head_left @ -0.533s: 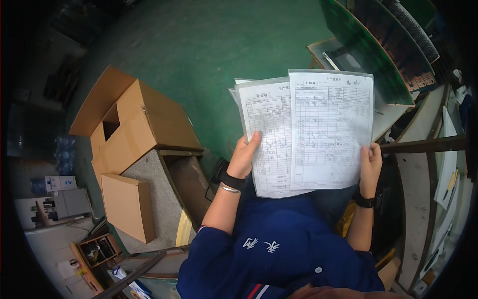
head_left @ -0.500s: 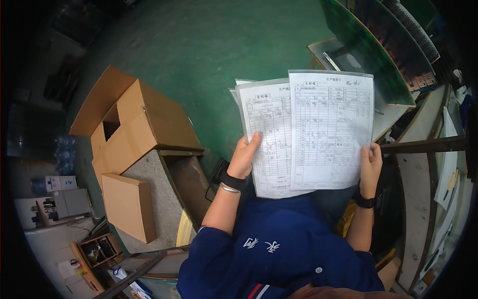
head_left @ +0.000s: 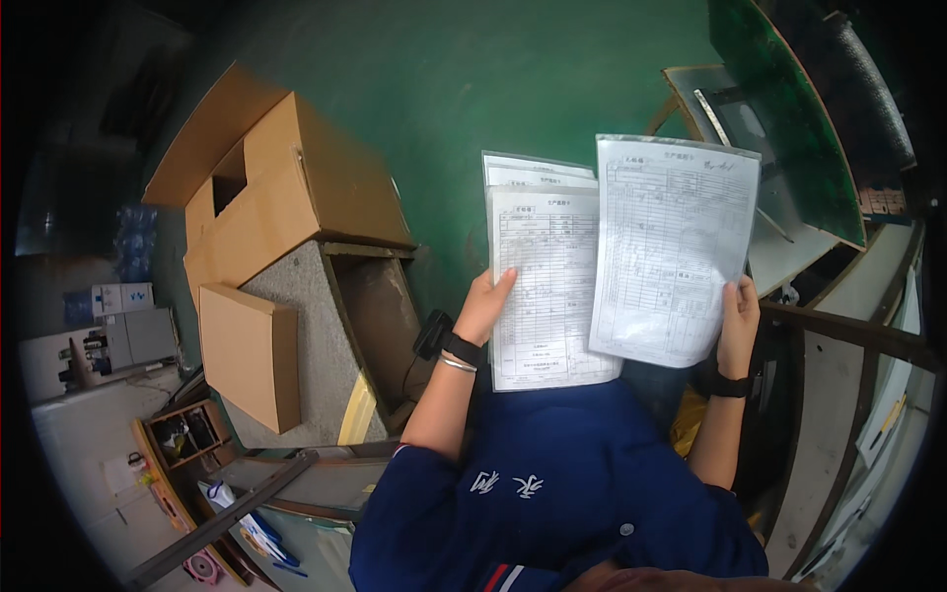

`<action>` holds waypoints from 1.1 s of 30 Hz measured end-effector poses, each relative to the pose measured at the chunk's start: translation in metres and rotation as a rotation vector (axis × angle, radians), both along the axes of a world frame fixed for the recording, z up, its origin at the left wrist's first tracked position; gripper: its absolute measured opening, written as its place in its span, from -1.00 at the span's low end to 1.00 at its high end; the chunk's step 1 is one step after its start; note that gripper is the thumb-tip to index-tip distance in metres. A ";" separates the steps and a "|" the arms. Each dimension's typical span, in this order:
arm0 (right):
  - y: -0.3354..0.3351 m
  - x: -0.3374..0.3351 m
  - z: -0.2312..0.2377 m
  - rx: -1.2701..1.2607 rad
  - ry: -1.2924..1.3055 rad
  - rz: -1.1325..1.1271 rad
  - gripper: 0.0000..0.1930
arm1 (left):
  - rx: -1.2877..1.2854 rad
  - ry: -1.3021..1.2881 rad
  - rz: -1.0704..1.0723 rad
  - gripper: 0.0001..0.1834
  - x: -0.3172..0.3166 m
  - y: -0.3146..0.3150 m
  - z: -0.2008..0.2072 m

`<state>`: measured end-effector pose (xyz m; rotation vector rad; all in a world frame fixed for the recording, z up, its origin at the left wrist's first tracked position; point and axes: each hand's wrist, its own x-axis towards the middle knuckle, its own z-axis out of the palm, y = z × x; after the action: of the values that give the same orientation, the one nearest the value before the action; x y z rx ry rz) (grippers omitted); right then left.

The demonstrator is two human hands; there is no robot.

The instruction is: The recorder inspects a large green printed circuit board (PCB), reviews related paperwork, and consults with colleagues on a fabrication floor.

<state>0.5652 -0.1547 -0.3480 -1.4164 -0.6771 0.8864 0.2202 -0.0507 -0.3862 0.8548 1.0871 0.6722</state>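
Observation:
My left hand is closed on a small stack of printed forms in clear sleeves, thumb on top and fingers behind. The upper edge of another sheet shows above the front one. My right hand grips a single sleeved form by its lower right edge, thumb in front. This sheet tilts slightly, and its left edge meets or overlaps the right edge of the stack. Both sets of papers are held up in front of my body, and both bear printed tables with some handwriting.
An open cardboard box and a flat closed carton rest on a grey-topped stand at left. Below them runs a dark metal bar. On the right are a green-faced panel and a metal frame. Green floor spreads ahead.
My right hand's sheet has shifted right and tilted, uncovering more of the stack's front form. Another sheet's top edge shows more behind it. The view has shifted slightly.

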 end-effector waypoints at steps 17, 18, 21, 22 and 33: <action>0.052 -0.093 -0.064 -0.197 -0.096 0.703 -0.74 | 0.072 0.257 0.337 -0.81 -0.041 -0.048 -0.024; 0.049 -0.092 -0.062 -0.198 -0.094 0.683 -0.75 | 0.074 0.292 0.341 -0.82 -0.041 -0.054 -0.029; 0.053 -0.090 -0.067 -0.242 0.006 0.623 -0.78 | 0.090 0.315 0.375 -0.82 -0.036 -0.051 -0.034; 0.054 -0.092 -0.063 -0.223 0.045 0.605 -0.77 | 0.091 0.318 0.370 -0.81 -0.035 -0.051 -0.039; 0.057 -0.082 -0.073 -0.082 -0.249 0.636 -0.82 | -0.080 -0.015 0.567 -0.51 -0.034 -0.032 -0.037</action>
<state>0.4832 -0.0980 -0.4209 -1.4151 -1.3382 1.2454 0.1858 -0.0830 -0.4237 0.4653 1.3460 1.0936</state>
